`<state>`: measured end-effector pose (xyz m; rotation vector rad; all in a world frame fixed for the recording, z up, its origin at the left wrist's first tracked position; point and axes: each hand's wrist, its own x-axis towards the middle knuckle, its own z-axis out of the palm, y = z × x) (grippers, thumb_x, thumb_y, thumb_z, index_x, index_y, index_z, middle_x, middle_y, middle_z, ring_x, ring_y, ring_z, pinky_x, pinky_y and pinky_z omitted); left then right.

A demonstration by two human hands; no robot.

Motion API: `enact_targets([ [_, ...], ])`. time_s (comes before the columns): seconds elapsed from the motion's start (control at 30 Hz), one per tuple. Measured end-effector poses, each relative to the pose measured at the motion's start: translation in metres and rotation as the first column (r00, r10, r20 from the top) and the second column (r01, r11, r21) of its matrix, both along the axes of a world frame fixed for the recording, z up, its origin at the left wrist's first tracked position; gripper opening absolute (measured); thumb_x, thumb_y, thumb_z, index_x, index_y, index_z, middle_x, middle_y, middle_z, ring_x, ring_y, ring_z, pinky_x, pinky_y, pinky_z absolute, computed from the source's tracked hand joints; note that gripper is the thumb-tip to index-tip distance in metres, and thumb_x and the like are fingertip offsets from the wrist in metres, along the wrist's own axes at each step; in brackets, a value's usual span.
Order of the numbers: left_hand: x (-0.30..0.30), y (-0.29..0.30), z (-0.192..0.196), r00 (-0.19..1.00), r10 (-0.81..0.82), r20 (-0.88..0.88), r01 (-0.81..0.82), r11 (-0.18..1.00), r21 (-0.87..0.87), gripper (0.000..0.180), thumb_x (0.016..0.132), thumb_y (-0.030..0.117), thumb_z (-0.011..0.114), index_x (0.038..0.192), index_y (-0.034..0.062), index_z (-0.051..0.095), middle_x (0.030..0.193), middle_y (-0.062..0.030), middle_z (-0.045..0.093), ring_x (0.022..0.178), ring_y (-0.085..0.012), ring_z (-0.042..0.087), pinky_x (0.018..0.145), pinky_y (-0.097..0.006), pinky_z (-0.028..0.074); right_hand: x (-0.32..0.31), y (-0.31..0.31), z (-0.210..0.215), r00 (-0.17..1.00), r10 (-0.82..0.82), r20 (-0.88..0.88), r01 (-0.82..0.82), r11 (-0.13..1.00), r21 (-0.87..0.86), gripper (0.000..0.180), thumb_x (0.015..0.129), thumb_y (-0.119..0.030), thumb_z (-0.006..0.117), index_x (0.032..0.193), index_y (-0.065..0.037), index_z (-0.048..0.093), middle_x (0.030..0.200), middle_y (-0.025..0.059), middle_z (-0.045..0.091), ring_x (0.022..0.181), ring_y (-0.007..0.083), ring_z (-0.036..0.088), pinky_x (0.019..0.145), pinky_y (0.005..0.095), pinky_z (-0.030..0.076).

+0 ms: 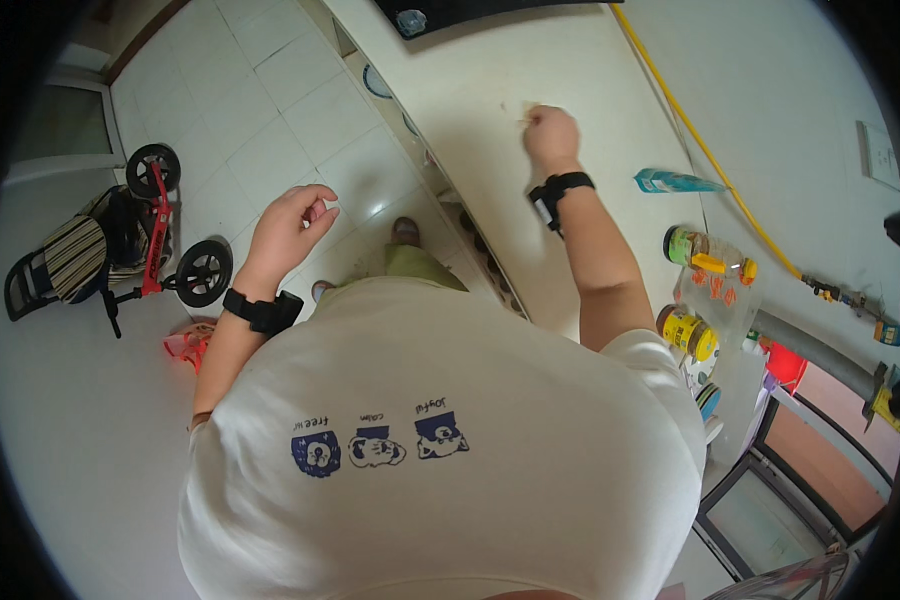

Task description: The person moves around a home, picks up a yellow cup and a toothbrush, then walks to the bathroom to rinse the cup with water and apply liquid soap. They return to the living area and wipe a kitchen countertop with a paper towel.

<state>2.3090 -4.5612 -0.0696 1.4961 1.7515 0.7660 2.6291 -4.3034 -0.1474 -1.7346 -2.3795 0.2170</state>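
Observation:
My right hand (552, 138) is closed in a fist low over the pale countertop (470, 70). Whatever its fingers may hold is hidden. A small tan-brown patch (532, 110) shows at the fingertips; whether it is a held scrap or a mark on the surface I cannot make out. Off the counter's edge, above the tiled floor, hangs my left hand (290, 228), loosely curled, with a gap between thumb and fingers and nothing visible in it.
On the counter's right side stand a teal packet (675, 181), a clear bottle with a yellow handle (715, 262) and a yellow-lidded jar (688, 332). A yellow hose (705, 135) runs along the wall. A black cooktop (480, 12) lies at the far end. A red balance bike (158, 225) stands left.

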Motion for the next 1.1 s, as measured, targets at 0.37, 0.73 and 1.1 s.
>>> enact_targets([
  [0.37, 0.003, -0.003, 0.007, 1.000, 0.024, -0.016, -0.024, 1.000, 0.009, 0.019, 0.084, 0.008, 0.068, 0.101, 0.0034, 0.063, 0.075, -0.0041, 0.055, 0.067, -0.0134, 0.052, 0.063, -0.027, 0.046, 0.028, 0.005, 0.007, 0.990, -0.118, -0.074, 0.118, 0.993, 0.006, 0.011, 0.083, -0.011, 0.054, 0.084, -0.008, 0.065, 0.088, 0.0160, 0.066, 0.083, 0.0364, 0.062, 0.074, 0.0443, 0.050],
  [0.73, 0.008, -0.012, 0.001, 1.000, 0.028, -0.009, -0.028, 0.999, -0.018, 0.018, 0.084, 0.007, 0.068, 0.101, 0.0026, 0.063, 0.075, -0.0034, 0.055, 0.066, -0.0124, 0.052, 0.063, -0.026, 0.046, -0.004, -0.087, -0.006, 0.910, 0.314, -0.270, -0.347, 0.935, -0.081, 0.010, 0.081, -0.010, 0.056, 0.085, -0.009, 0.065, 0.088, 0.0164, 0.065, 0.084, 0.0375, 0.061, 0.074, 0.0460, 0.049],
  [1.1, 0.005, -0.007, 0.000, 0.999, 0.029, -0.018, -0.029, 0.998, -0.047, 0.019, 0.084, 0.007, 0.067, 0.102, 0.0019, 0.063, 0.077, -0.0039, 0.055, 0.068, -0.0125, 0.052, 0.064, -0.026, 0.047, 0.079, -0.002, 0.006, 0.979, -0.193, -0.065, 0.195, 0.980, 0.025, 0.013, 0.081, -0.009, 0.054, 0.086, -0.009, 0.066, 0.087, 0.0167, 0.065, 0.085, 0.0374, 0.061, 0.075, 0.0441, 0.049],
])
